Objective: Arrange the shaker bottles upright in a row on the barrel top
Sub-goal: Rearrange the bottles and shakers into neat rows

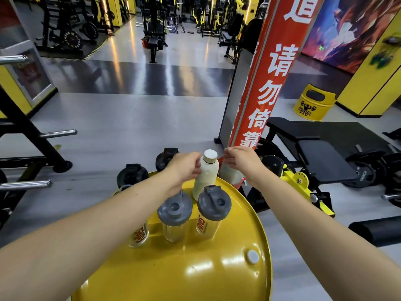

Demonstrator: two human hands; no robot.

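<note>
1. While the left hand (184, 168) wraps its fingers (196, 165) around the neck of the cream bottle (206, 174), that bottle stands upright near the far edge of the barrel top (217, 268); a nudge could send it over the rim.
2. Right hand (240, 160) hovers just beside, fingers loosely curled, holding nothing.
3. Two grey-lidded shakers (174, 216) (213, 210) stand close in front; a third (138, 234) sits partly hidden under the left forearm, which could topple it in sweeping back.

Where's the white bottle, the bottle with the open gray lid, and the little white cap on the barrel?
white bottle (205, 179), head view, on its body
gray-lid bottle (213, 206), head view, on its lid
white cap (252, 256), head view, on its top
</note>
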